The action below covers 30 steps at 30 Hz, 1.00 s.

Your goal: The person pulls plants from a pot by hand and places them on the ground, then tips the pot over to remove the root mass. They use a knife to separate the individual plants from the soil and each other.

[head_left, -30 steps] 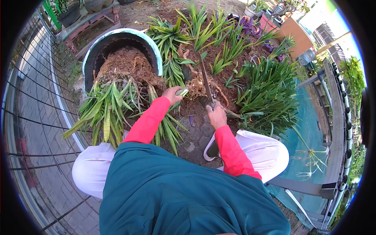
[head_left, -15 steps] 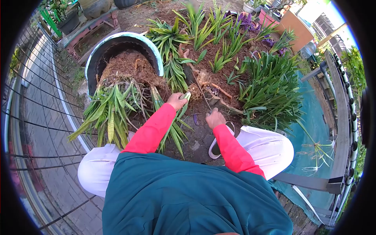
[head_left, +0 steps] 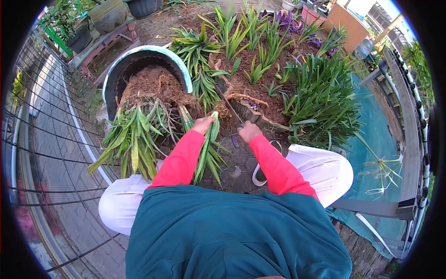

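Head view, the only one. Person crouched at a garden bed, looking down over own chest and red sleeves. Left hand (head_left: pixel 203 124) curled closed around the base of a cut plant (head_left: pixel 207 148), a bundle of long strap leaves. The bundle's long axis runs from the fingers down toward the person's knees, slightly fanned; the pale cut end sticks up just past the knuckles, the leaf tips point back toward the body. Right hand (head_left: pixel 249 131) fisted around the handle of a long knife (head_left: pixel 228 105); the grip looks firm, though the individual fingers are not resolvable. The blade's long axis runs up and left from the fist, tip pointing away from the body into the soil and root mat beside a brick edging (head_left: pixel 253 114). The two hands are near each other but apart; the knife's blade lies just beyond the cut end of the plant, so the right hand is the nearer to the blade and the left to the leaves. Left of the hands: a heap of uprooted plants (head_left: pixel 132 135) lying against an overturned tub (head_left: pixel 145 56) spilling fibrous soil. Standing plants (head_left: pixel 320 100) to the right, touching neither hand.
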{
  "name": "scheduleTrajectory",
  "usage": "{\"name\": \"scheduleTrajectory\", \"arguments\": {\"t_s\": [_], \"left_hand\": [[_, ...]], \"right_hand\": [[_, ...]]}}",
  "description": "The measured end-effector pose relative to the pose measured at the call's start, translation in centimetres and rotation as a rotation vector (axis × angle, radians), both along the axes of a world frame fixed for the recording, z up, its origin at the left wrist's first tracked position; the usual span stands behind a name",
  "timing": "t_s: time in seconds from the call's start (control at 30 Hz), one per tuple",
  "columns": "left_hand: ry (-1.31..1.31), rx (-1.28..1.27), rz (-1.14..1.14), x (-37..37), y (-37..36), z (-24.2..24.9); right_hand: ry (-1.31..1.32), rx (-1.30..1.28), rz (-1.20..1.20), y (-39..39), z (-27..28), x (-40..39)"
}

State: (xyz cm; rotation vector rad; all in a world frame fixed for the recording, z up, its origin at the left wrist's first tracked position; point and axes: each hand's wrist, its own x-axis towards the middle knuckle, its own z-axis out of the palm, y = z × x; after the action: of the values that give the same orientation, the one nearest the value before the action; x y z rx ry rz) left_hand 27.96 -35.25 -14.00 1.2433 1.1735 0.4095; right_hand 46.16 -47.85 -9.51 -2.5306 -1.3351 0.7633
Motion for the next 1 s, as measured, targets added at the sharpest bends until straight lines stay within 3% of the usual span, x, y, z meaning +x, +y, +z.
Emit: {"name": "scheduleTrajectory", "arguments": {"t_s": [0.03, 0.07, 0.1, 0.17, 0.27, 0.5, 0.6, 0.67, 0.77, 0.83, 0.9, 0.93, 0.97, 1.0], "left_hand": [[-0.071, -0.174, 0.082, -0.6, 0.1, 0.7], [-0.031, -0.265, 0.007, -1.3, 2.4, -4.4], [-0.023, -0.267, 0.011, -1.9, 2.1, -3.0], [-0.401, -0.641, -0.152, -3.0, 1.3, -0.1], [-0.448, -0.65, -0.177, -3.1, 0.7, 0.9], [-0.517, -0.714, -0.248, -3.3, 0.3, 1.1], [-0.515, -0.717, -0.257, -3.1, 0.5, 1.4], [-0.464, -0.665, -0.24, -3.2, 0.1, 1.8], [-0.432, -0.579, -0.258, -3.3, 0.5, 2.1], [-0.435, -0.609, -0.238, -2.8, 0.8, 1.4], [0.081, -0.391, -0.29, -2.3, 0.0, -0.6], [-0.074, -0.434, -0.293, -3.0, -0.9, -3.2], [-0.173, -0.693, -0.256, -3.2, -1.5, -1.8], [-0.196, -0.648, -0.249, -3.1, -1.3, -2.4]], "right_hand": [[0.043, 0.025, 0.025, 0.1, 0.0, -0.1], [0.049, 0.027, 0.031, -0.1, 0.7, -0.4], [0.062, 0.072, 0.008, -0.5, 2.1, -0.9], [0.078, 0.107, -0.017, -1.3, 4.1, -1.7], [0.035, 0.202, -0.054, -1.4, 5.3, -1.7], [-0.083, 0.124, 0.054, -1.4, 4.7, 0.2], [-0.051, 0.208, 0.057, -1.1, 8.1, -0.9], [0.024, 0.435, 0.048, -0.4, 10.5, -2.0], [-0.069, 0.488, 0.112, -0.2, 7.4, -1.2], [-0.162, 0.103, 0.152, -1.1, 3.6, 0.6], [-0.168, -0.166, 0.219, -2.4, 1.4, 1.0], [-0.163, -0.198, 0.19, -3.3, 0.9, 0.6], [-0.107, -0.185, 0.154, -3.9, 1.2, 0.2], [-0.084, -0.165, 0.128, -3.8, 1.4, 0.3]]}}
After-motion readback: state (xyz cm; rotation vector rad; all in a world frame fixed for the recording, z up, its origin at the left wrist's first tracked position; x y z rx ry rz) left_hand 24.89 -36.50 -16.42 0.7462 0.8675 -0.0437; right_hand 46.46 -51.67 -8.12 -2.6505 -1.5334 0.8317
